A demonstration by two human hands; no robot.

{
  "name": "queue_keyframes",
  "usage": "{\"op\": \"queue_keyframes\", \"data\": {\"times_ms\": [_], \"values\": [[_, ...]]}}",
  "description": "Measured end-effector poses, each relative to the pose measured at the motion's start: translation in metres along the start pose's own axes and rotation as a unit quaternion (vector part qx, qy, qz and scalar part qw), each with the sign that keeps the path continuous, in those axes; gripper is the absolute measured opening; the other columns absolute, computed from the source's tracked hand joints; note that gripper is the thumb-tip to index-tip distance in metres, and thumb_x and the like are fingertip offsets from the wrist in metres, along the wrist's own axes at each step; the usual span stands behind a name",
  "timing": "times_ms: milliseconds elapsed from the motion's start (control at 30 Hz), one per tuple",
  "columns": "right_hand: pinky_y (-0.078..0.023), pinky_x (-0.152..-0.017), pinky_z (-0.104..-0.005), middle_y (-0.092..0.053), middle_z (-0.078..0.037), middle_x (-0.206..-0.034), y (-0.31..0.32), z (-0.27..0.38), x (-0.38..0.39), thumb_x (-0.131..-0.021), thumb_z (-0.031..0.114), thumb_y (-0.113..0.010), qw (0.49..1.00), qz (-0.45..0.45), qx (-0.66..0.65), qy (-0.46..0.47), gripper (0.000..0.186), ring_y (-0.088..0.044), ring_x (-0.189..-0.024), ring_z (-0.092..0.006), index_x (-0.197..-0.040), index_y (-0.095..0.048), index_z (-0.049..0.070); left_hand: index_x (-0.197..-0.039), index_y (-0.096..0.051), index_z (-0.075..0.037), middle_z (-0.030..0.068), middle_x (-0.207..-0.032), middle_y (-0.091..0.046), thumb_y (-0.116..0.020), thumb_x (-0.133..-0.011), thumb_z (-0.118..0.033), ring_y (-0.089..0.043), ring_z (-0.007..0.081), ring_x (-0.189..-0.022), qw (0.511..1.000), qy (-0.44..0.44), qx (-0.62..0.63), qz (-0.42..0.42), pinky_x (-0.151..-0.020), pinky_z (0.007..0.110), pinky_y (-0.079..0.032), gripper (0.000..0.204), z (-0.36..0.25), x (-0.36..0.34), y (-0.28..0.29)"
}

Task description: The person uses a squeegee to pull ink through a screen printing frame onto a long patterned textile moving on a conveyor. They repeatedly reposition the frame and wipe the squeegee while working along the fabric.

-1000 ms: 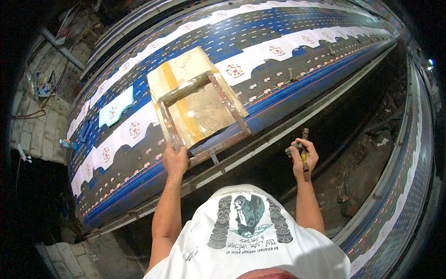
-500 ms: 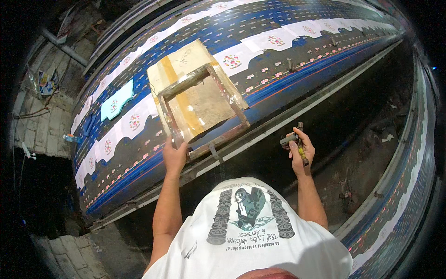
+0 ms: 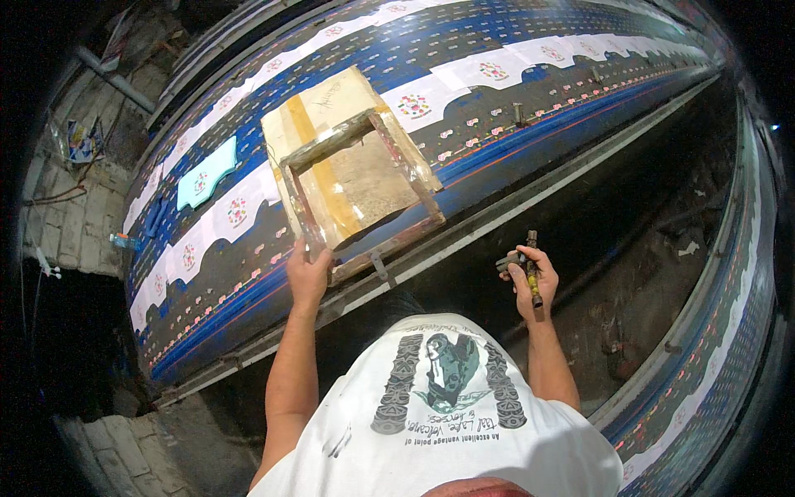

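My left hand (image 3: 309, 277) is closed on the near left corner of a worn wooden printing frame (image 3: 416, 186). A cream sheet (image 3: 327, 95) with yellow-brown tape strips shows under and through it, and the frame lies over the long printing table. Held over the dark aisle, my right hand (image 3: 537, 286) is closed around a dark, stick-like tool (image 3: 532, 240) with a yellow patch. A grey stub points left from that grip; its exact kind is not clear. To the left of the frame and to its right lie white fabric pieces (image 3: 447, 87) with small coloured prints.
A mint-green fabric piece (image 3: 207, 174) lies on the table left of the frame. A pale metal rail (image 3: 497, 219) with small stops runs along the table's near edge. Another printing table (image 3: 704, 389) curves along the right. Brick paving (image 3: 66, 219) shows at far left.
My right hand has turned the tool more upright and lowered slightly. The left hand keeps its hold on the frame, which stays almost in place. The view has shifted a little.
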State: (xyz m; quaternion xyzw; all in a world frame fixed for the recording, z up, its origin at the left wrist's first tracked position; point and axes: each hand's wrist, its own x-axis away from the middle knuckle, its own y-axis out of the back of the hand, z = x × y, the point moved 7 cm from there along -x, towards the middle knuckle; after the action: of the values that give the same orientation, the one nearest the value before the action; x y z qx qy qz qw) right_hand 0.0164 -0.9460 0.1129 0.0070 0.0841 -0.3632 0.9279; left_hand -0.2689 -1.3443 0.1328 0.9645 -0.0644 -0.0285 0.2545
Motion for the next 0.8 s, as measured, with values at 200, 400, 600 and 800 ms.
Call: {"op": "queue_keyframes", "data": {"times_ms": [200, 400, 600, 800], "values": [[-0.068, -0.082, -0.0317, -0.075, -0.01, -0.117, -0.024, 0.013, -0.008, -0.105, 0.001, -0.078, 0.998, 0.043, -0.013, 0.042, 0.033, -0.076, -0.096, -0.0159, -0.137, -0.072, 0.0, -0.151, -0.067, 0.006, 0.0168, -0.123, -0.082, -0.081, -0.093, -0.019, -0.078, 0.0229, -0.106, 1.0, -0.024, 0.008, -0.009, -0.097, 0.036, -0.06, 0.065, 0.022, -0.009, 0.0], [-0.066, -0.082, -0.0301, -0.072, -0.008, -0.115, -0.059, 0.036, -0.007, -0.106, -0.002, -0.075, 0.993, 0.084, 0.044, 0.07, 0.035, -0.074, -0.095, -0.014, -0.141, -0.071, 0.0, -0.156, -0.064, 0.006, 0.0185, -0.127, -0.083, -0.081, -0.093, -0.02, -0.079, 0.0223, -0.112, 1.0, -0.024, 0.01, -0.006, -0.099, 0.035, -0.06, 0.07, 0.02, -0.004, 0.0], [-0.061, -0.078, -0.0283, -0.072, -0.008, -0.111, -0.114, 0.036, -0.004, -0.105, -0.004, -0.074, 0.989, 0.096, 0.07, 0.085, 0.034, -0.07, -0.089, -0.0151, -0.139, -0.073, 0.004, -0.155, -0.065, 0.004, 0.0205, -0.121, -0.084, -0.081, -0.095, -0.023, -0.081, 0.0254, -0.107, 0.997, -0.069, -0.02, -0.024, -0.096, 0.038, -0.061, 0.067, 0.004, -0.002, 0.004], [-0.058, -0.085, -0.0392, -0.068, -0.016, -0.106, -0.168, 0.056, 0.007, -0.097, -0.006, -0.079, 0.95, 0.117, 0.211, 0.199, 0.037, -0.072, -0.095, -0.0322, -0.132, -0.073, 0.004, -0.146, -0.071, 0.0, 0.0192, -0.103, -0.084, -0.078, -0.096, -0.025, -0.078, 0.0246, -0.084, 0.995, -0.063, -0.072, -0.018, -0.08, 0.039, -0.06, 0.057, 0.008, -0.001, 0.003]]}}
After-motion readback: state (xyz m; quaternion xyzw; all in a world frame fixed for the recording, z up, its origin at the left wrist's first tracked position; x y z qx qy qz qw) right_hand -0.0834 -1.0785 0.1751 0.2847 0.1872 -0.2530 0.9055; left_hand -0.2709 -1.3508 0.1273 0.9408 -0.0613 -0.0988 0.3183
